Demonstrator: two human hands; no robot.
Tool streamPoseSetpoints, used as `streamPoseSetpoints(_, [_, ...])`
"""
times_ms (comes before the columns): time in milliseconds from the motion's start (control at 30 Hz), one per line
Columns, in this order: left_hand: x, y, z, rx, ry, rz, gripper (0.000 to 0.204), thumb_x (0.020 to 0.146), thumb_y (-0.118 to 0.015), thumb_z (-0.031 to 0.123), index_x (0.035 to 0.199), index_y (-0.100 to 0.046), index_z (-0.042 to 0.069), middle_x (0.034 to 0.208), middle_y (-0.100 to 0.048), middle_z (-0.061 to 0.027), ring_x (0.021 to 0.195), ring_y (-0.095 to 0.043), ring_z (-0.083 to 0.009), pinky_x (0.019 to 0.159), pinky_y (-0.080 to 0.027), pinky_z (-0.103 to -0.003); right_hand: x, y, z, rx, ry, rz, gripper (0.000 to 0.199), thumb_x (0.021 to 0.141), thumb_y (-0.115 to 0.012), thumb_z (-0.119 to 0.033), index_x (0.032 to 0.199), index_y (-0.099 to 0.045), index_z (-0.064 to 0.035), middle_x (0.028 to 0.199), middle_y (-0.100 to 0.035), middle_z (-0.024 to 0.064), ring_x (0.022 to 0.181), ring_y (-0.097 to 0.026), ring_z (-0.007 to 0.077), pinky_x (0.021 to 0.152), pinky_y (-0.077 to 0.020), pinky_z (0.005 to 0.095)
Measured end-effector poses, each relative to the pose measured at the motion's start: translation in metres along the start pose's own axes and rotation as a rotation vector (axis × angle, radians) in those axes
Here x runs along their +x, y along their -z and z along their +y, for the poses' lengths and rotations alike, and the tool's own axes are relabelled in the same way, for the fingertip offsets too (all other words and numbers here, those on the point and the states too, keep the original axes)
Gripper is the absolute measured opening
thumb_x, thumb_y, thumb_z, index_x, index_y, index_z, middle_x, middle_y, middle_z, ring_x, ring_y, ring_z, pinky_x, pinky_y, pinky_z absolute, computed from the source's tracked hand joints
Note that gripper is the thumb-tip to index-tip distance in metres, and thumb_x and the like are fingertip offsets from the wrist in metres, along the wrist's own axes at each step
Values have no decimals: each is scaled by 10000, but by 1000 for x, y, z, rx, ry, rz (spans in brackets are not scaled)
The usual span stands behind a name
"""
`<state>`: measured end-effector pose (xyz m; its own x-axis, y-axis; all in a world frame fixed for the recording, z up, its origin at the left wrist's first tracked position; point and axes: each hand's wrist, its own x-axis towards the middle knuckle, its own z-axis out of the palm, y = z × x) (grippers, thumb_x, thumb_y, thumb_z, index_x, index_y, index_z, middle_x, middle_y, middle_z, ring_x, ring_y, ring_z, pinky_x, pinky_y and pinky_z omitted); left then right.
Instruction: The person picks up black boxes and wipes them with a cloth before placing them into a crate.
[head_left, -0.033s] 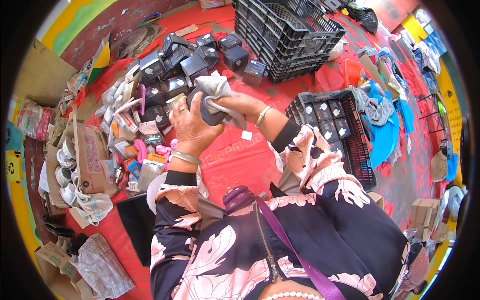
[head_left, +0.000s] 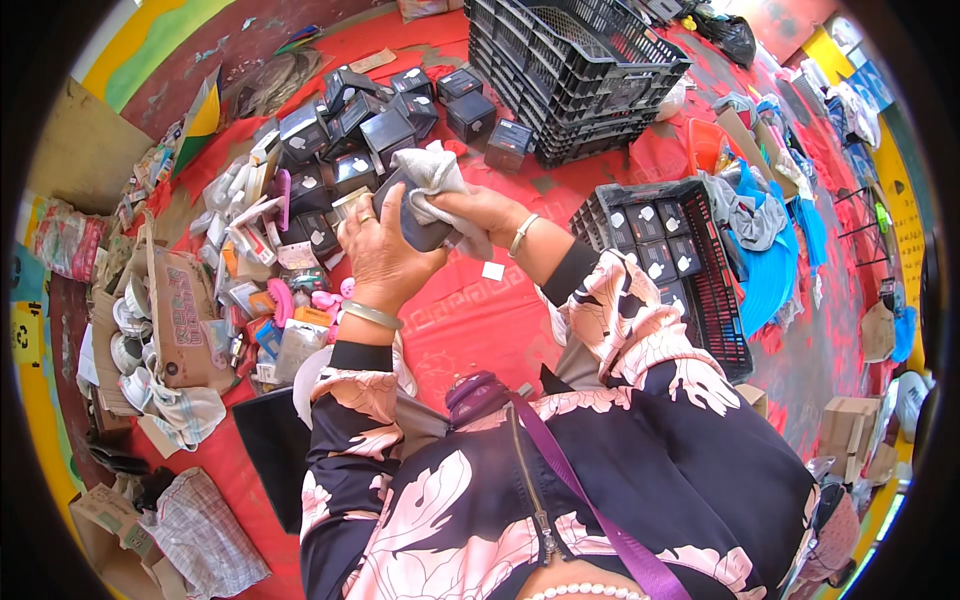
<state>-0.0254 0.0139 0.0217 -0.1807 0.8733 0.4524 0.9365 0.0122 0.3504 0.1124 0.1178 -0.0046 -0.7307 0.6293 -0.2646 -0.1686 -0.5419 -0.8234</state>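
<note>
My left hand [head_left: 385, 258] is wrapped around a small dark box [head_left: 424, 234], tilted in front of me. In my right hand [head_left: 482, 208] is a light grey cloth [head_left: 432, 172], bunched over the far top of the box and hanging down its right side. The cloth touches the box, and part of the box is hidden behind it and my fingers. Just beyond my hands lies a pile of similar black boxes [head_left: 388, 132]. To my right, a black plastic crate [head_left: 727, 325] holds several black boxes [head_left: 655, 262] in rows.
Stacked black crates [head_left: 590, 90] stand at the far side. Left of my hands, mixed small goods [head_left: 265, 300] lie heaped beside an opened cardboard carton [head_left: 185, 325]. A red sheet [head_left: 470, 330] covers the floor, with a small white paper [head_left: 492, 271] on it. Blue plastic [head_left: 770, 275] lies past the right crate.
</note>
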Motion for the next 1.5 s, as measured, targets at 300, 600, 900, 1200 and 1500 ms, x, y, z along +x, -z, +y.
streamPoseSetpoints(300, [2,2,4,76,-62,-3,852,506,-796,348,1262,-470,130,1230,-436,-241,1146,-419,-391,973,-297,-482,37,38,33,71,-51,207,431,857,-609,-451,1024,-626,-54,944,-646,89,847,-624,183,747,-508,343])
streamPoseSetpoints(600, [10,27,9,-195,-294,26,839,560,-799,304,1290,-444,90,1286,-411,-195,1228,-372,-355,1066,-214,-466,23,44,21,390,-8,-172,497,914,-472,-511,1199,-540,-109,1121,-614,59,1009,-590,166,889,-475,315])
streamPoseSetpoints(900, [15,10,-23,-1787,621,-33,433,927,-562,293,1254,-476,23,1321,-434,-110,1131,-506,-196,926,-427,-286,11,6,24,516,61,-116,541,934,-405,-528,1202,-537,-76,1153,-607,72,1012,-585,177,895,-462,319])
streamPoseSetpoints(1200, [2,-21,-40,-2124,725,-341,394,930,-553,246,1256,-486,36,1215,-561,-99,1106,-545,-224,970,-420,-387,46,52,36,579,236,-313,411,933,-445,-374,1166,-552,-53,1115,-620,83,950,-586,184,875,-470,333])
streamPoseSetpoints(1500, [-11,-9,-15,-2268,674,-338,694,782,-610,595,1260,-498,104,1223,-567,-78,1120,-545,-258,960,-429,-439,48,73,45,-281,356,349,417,840,-550,-369,1061,-611,-20,976,-668,107,824,-614,206,766,-474,358])
